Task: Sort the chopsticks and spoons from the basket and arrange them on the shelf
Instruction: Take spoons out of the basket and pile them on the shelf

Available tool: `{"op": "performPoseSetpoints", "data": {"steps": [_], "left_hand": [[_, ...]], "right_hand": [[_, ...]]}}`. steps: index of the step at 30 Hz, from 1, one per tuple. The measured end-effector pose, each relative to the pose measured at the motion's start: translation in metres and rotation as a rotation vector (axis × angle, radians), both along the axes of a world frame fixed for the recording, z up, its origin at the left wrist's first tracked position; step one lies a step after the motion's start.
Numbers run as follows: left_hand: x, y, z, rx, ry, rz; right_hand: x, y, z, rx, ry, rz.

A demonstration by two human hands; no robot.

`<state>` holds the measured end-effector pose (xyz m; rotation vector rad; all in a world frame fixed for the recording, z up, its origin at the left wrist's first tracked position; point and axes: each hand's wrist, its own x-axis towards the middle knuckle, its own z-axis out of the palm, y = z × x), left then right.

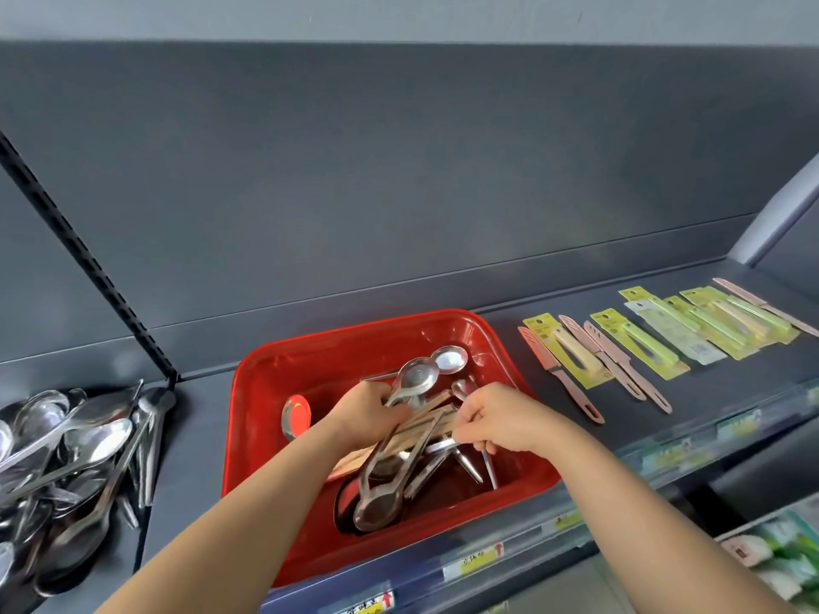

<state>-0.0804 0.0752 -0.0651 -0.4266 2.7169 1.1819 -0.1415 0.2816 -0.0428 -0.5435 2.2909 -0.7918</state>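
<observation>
A red plastic basket [274, 383] stands on the grey shelf [487, 277] in front of me. Inside lie several steel spoons [450, 361] and a bundle of wooden chopsticks [425, 425]. My left hand [363, 412] is inside the basket and grips the handles of steel spoons, their bowls [414, 378] sticking up behind it. My right hand [496, 418] reaches in from the right and pinches a thin metal piece at the end of the chopsticks. A heap of sorted steel spoons [66, 458] lies on the shelf to the left.
Packaged green-carded knives [638, 343] and loose pink knives [563, 374] lie in a row on the shelf to the right. A slotted upright [88, 263] divides the left bay. Price labels [472, 562] run along the front edge. Below right are more goods [780, 551].
</observation>
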Motion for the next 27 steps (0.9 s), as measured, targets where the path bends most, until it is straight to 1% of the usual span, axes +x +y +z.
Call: {"op": "performPoseSetpoints", "data": {"steps": [4,8,10,13,16,18,23,27], "left_hand": [[-0.003,0.009,-0.001,0.051,0.054,-0.080],[-0.005,0.013,-0.004,0.071,-0.040,-0.110],[-0.005,0.013,-0.005,0.083,-0.073,-0.142],[-0.005,0.013,-0.002,0.093,-0.069,-0.167],[0.000,0.008,0.008,0.150,-0.019,-0.176],[0.004,0.001,0.019,0.205,0.052,-0.138],[0.009,-0.028,0.051,0.277,0.241,0.063],[0.023,-0.056,0.078,0.360,0.361,0.195]], "right_hand": [[0.003,-0.001,0.000,-0.044,-0.057,-0.068],[0.005,0.000,-0.003,-0.121,-0.129,-0.138],[0.006,0.001,-0.004,-0.143,-0.127,-0.149],[0.007,0.001,-0.007,-0.200,-0.127,-0.180],[0.005,0.001,-0.007,-0.320,-0.122,-0.230],[0.002,0.001,-0.002,-0.395,-0.098,-0.276],[-0.018,-0.008,0.037,-0.624,0.031,-0.365],[-0.027,-0.035,0.068,-0.715,0.107,-0.343]]}}
